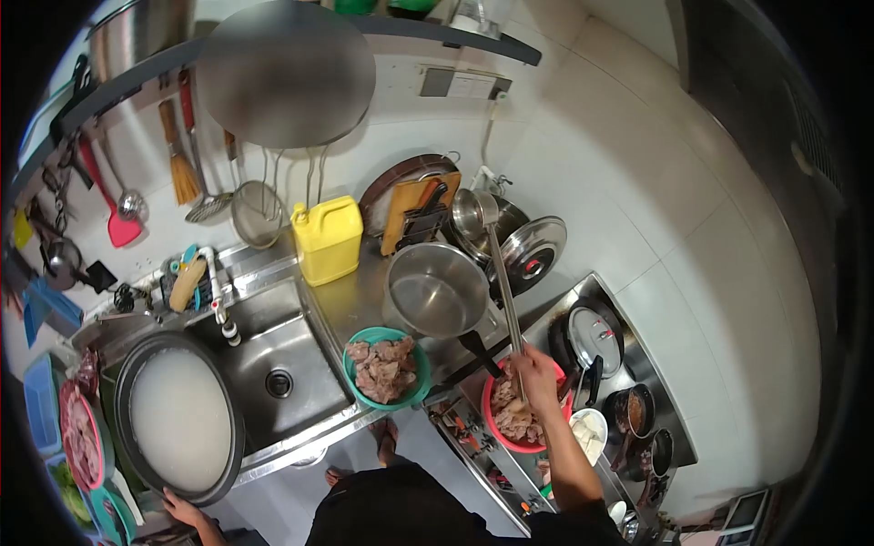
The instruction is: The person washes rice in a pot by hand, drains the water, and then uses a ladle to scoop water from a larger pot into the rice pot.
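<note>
My right hand (537,375) is closed round the long handle of a metal ladle (503,273), whose bowl points up near the wall. Below that hand, a red basin (491,420) holds pieces of meat (514,414). At the lower left, my left hand (185,510) is at the lower rim of a large dark basin (127,455) filled with whitish contents; its fingers are partly hidden and small. An unlidded metal pot (437,291) stands on the counter, and a teal basin (419,387) of meat sits in front of it.
A sink (264,355) lies left of a yellow jug (328,238). Lidded and small pans (635,409) and a white bowl (588,435) are on the right. Utensils such as a red spatula (123,227) hang on the wall. More basins (82,441) line the left edge.
</note>
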### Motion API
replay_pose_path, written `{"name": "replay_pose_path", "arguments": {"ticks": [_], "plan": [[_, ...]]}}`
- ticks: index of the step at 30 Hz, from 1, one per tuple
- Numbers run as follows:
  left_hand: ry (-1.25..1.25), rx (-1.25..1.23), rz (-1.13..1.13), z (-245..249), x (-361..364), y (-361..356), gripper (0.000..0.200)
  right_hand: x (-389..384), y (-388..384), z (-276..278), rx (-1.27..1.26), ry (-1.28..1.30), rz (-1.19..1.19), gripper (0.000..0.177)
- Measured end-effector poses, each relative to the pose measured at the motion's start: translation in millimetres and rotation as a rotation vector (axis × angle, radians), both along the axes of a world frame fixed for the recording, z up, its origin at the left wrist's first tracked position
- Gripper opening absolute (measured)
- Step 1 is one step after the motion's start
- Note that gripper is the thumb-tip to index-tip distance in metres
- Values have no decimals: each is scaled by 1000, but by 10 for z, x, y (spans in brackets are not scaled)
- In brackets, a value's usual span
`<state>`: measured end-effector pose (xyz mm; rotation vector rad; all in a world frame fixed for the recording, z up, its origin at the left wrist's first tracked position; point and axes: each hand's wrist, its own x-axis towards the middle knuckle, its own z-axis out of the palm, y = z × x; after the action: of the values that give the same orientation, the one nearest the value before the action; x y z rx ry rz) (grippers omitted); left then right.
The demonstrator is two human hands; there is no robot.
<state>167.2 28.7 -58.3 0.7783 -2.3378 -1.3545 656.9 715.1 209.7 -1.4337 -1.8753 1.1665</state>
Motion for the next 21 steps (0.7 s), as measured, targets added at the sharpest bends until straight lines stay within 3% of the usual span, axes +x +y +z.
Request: {"name": "replay_pose_path", "arguments": {"ticks": [2,5,8,12,15,18,21], "plan": [[-31,6,12,-16,-18,-35,79,-135,571,-180,222,21,-10,18],[-120,-149,42,8,-64,-70,81,-260,1414,-635,303,-217,-81,24],[-145,-253,-25,53,-36,-145,83,-420,2013,-1115,579,-414,-107,27],[-220,-203,-66,12,-95,-234,81,-510,2299,-1475,321,-450,-158,34],[-140,-149,-70,-24,28,-7,80,-364,2487,-2038,290,-328,-60,38],[-95,0,-8,118,247,148,79,-325,2508,-2309,208,-411,30,37],[-114,-6,13,203,323,273,76,-381,2451,-2065,-294,-374,75,34]]}}
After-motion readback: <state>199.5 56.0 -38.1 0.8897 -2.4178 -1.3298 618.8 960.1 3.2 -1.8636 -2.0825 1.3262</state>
